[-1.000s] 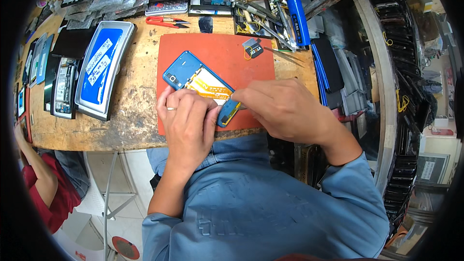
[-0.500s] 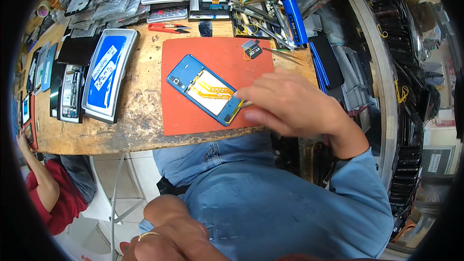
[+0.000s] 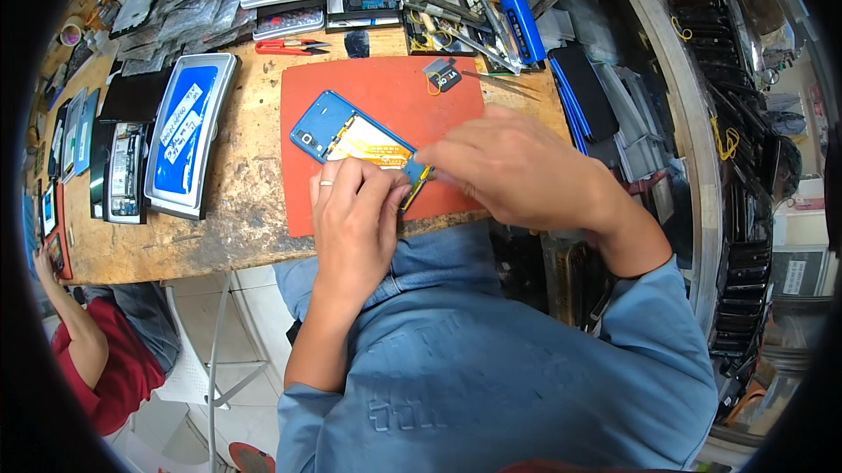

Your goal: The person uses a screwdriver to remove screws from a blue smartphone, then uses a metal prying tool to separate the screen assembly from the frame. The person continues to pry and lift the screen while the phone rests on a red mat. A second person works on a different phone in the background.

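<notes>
An opened blue phone [image 3: 314, 111] lies aslant on an orange mat [image 3: 340, 75], a gold flex cable [image 3: 371, 151] over its white battery. My left hand [image 3: 352, 226] grips the phone's lower left side with bent fingers, a ring on one finger. My right hand [image 3: 529, 173] is pinched at the phone's lower right end, beside a narrow yellow-edged strip [image 3: 416, 188]; what is between its fingertips is hidden. A small dark card with a yellow loop [image 3: 445, 77] lies at the mat's back right, with thin tools [image 3: 504, 82] beside it.
Boxed blue panel [image 3: 189, 135] and opened phone [image 3: 125, 170] on the wooden bench [image 3: 246, 236] at left; red snips [image 3: 289, 47], tool tray [image 3: 447, 21], blue cylinder [image 3: 519, 24] at back; metal frame [image 3: 680, 122] at right. Another person's arm [image 3: 83, 333] is at lower left.
My left hand dropped down toward my lap half a second ago and is back on the phone now. My right hand stays at the phone's end, its fingertips slightly higher in the picture.
</notes>
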Available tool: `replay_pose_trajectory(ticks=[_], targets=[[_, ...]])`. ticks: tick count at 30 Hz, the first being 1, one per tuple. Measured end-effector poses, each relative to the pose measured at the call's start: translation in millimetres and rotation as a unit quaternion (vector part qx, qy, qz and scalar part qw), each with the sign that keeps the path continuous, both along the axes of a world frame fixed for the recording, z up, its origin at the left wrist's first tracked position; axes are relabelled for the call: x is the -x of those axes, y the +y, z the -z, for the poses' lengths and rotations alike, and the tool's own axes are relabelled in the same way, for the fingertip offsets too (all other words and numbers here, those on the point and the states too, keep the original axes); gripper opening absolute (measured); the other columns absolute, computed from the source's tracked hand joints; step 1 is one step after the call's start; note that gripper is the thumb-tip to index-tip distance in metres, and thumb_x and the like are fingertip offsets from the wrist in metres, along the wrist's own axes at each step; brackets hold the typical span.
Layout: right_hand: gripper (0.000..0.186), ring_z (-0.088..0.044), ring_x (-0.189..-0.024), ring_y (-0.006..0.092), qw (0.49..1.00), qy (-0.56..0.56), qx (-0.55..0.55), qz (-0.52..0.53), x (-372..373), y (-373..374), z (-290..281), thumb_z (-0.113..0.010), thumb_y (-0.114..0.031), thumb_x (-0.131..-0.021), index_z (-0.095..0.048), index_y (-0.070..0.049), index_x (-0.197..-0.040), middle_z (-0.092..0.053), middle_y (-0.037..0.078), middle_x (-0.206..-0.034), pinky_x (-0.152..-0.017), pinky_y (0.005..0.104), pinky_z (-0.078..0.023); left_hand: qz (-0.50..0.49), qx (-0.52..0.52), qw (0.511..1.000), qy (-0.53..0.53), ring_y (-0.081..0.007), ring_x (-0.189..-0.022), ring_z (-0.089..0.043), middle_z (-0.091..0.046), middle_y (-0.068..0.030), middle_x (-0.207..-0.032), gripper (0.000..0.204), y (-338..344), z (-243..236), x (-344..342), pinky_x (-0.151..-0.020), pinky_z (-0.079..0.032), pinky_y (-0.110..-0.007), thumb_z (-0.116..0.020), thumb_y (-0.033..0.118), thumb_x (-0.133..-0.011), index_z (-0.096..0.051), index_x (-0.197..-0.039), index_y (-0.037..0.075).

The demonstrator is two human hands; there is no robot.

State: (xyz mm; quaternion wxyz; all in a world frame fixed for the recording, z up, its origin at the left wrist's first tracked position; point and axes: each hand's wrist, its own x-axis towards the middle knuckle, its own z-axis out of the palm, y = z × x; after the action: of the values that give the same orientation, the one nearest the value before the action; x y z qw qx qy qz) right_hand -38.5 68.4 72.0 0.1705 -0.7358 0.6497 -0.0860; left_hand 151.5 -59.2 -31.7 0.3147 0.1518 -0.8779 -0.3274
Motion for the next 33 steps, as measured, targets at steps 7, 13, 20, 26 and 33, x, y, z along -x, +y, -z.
replay_pose_trajectory(ticks=[7,13,20,26,33], targets=[[0.044,-0.068,-0.103,0.0377,0.999,0.043,-0.017,0.026,-3,1,-2,-0.068,0.002,-0.092,-0.061,-0.004,-0.135,-0.068,0.015,-0.11,-0.089,0.0473,-0.054,-0.009,0.042,0.999,-0.003,-0.0307,-0.091,-0.058,-0.06,-0.009,-0.089,0.01,-1,-1,5,-0.085,-0.043,-0.043,-0.081,0.008,-0.087,-0.074,-0.093,0.005],[0.029,-0.07,-0.095,0.039,0.992,-0.102,0.065,0.02,-1,-2,6,-0.066,0.003,-0.095,-0.064,-0.002,-0.123,-0.069,0.016,-0.104,-0.083,0.0463,-0.057,-0.003,0.03,1.0,-0.007,-0.029,-0.091,-0.06,-0.063,-0.0068,-0.087,0.012,-5,3,3,-0.084,-0.043,-0.042,-0.084,0.01,-0.084,-0.076,-0.092,0.005],[0.022,-0.071,-0.095,0.0364,0.983,-0.13,0.129,0.023,0,-6,6,-0.064,0.001,-0.099,-0.065,-0.001,-0.121,-0.071,0.015,-0.104,-0.082,0.0431,-0.058,0.002,0.034,0.999,0.003,-0.0279,-0.091,-0.061,-0.063,-0.0062,-0.089,0.009,-1,0,12,-0.085,-0.044,-0.044,-0.081,0.01,-0.088,-0.076,-0.094,0.007],[0.015,-0.074,-0.092,0.0339,0.972,-0.09,0.176,0.125,9,-4,20,-0.063,-0.001,-0.1,-0.065,0.0,-0.115,-0.073,0.015,-0.104,-0.081,0.0409,-0.058,-0.003,0.031,0.999,0.009,-0.0311,-0.095,-0.06,-0.061,-0.0094,-0.094,0.008,-1,8,9,-0.086,-0.044,-0.044,-0.077,0.01,-0.091,-0.072,-0.095,0.006],[0.012,-0.075,-0.09,0.0343,0.969,-0.129,0.171,0.125,9,-4,25,-0.063,-0.002,-0.101,-0.065,0.0,-0.112,-0.074,0.016,-0.102,-0.079,0.0415,-0.059,0.002,0.04,0.999,0.007,-0.0315,-0.094,-0.059,-0.061,-0.0093,-0.093,0.008,-2,7,5,-0.087,-0.045,-0.045,-0.077,0.009,-0.091,-0.072,-0.095,0.006]])
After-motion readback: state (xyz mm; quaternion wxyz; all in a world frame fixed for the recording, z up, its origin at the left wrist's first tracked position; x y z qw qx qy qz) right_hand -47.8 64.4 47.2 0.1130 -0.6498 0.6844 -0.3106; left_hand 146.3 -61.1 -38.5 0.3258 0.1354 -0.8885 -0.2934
